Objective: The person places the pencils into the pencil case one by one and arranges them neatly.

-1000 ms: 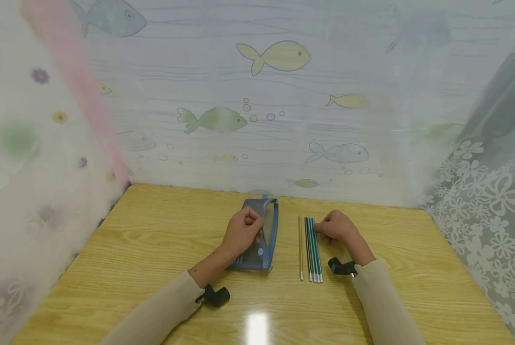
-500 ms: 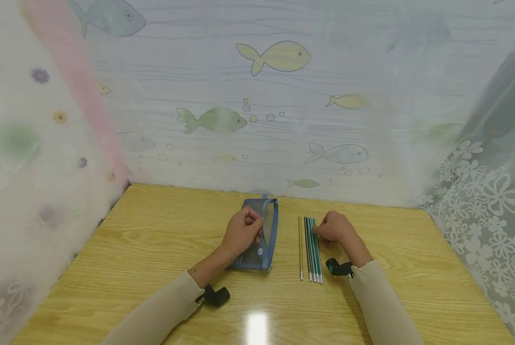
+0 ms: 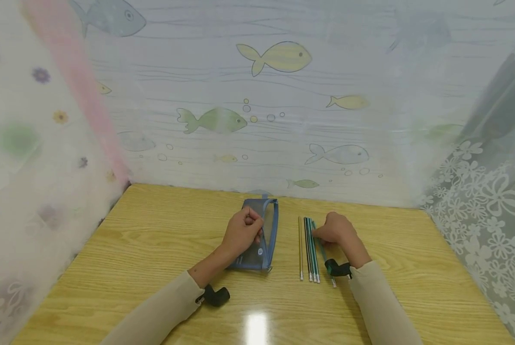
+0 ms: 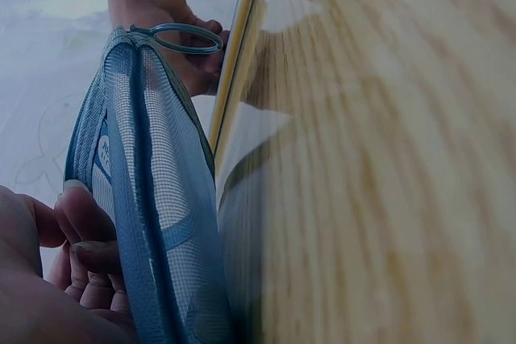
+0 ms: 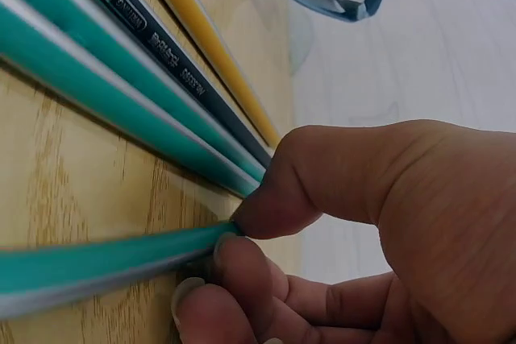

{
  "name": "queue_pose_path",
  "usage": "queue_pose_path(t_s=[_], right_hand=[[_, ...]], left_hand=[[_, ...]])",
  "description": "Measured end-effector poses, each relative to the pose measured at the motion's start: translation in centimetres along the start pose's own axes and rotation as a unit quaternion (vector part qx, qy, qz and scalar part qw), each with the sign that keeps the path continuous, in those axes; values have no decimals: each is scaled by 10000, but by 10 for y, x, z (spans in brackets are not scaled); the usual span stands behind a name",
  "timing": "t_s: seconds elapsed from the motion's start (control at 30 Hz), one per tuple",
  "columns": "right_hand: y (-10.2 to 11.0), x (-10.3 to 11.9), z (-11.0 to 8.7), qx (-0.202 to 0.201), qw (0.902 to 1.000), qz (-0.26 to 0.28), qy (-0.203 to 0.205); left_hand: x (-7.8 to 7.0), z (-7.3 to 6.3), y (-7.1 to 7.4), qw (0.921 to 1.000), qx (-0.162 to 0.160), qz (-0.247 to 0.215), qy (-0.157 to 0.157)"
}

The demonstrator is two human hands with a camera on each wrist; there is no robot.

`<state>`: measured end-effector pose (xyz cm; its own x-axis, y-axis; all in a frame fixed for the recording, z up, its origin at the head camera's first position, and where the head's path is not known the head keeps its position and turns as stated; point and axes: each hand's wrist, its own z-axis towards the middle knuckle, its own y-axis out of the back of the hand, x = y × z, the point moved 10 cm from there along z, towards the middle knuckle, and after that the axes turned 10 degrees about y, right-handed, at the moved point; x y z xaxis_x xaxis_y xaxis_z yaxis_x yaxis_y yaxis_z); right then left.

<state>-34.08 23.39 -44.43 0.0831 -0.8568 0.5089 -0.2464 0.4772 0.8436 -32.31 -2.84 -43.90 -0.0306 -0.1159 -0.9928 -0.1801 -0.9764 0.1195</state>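
A blue mesh pencil case (image 3: 251,261) lies on the table with its zip side parted toward the right. My left hand (image 3: 242,232) pinches the upper edge of that opening, and the left wrist view has the curled fingers (image 4: 85,215) against the case's side. My right hand (image 3: 337,227) pinches a teal pencil (image 5: 105,265) near its far end between thumb and fingers. That pencil slants away from the row. Side by side to its left lie other teal pencils (image 5: 121,90) and a dark pencil (image 5: 165,52). A yellow pencil (image 3: 300,249) lies slightly apart, nearer the case.
The wooden table (image 3: 154,239) meets a fish-patterned curtain (image 3: 223,163) at the back. Flowered cloth hangs on both sides. Black wrist cameras (image 3: 216,296) sit at both cuffs; the right one partly covers the held pencil in the head view.
The rightmost teal pencil has been drawn away from the row, its eraser end swinging right and toward me in the right hand. My left hand and the case stay put.
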Motion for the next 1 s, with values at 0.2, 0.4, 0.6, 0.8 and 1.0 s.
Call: queue_pose_path(t_s=[0.2, 0.4, 0.6, 0.8, 1.0], right_hand=[[0, -6, 0, -20, 9997, 211, -121], [-1, -9, 2, 44, 9998, 206, -68], [4, -10, 2, 38, 9996, 283, 35], [7, -5, 2, 110, 9987, 442, 233], [7, 5, 1, 212, 9962, 678, 504]], left_hand=[[0, 0, -1, 10000, 22, 30, 40], [0, 0, -1, 10000, 30, 28, 60], [0, 0, -1, 10000, 55, -22, -34], [2, 2, -1, 10000, -44, 10, -10], [-5, -2, -2, 9999, -64, 66, 65]])
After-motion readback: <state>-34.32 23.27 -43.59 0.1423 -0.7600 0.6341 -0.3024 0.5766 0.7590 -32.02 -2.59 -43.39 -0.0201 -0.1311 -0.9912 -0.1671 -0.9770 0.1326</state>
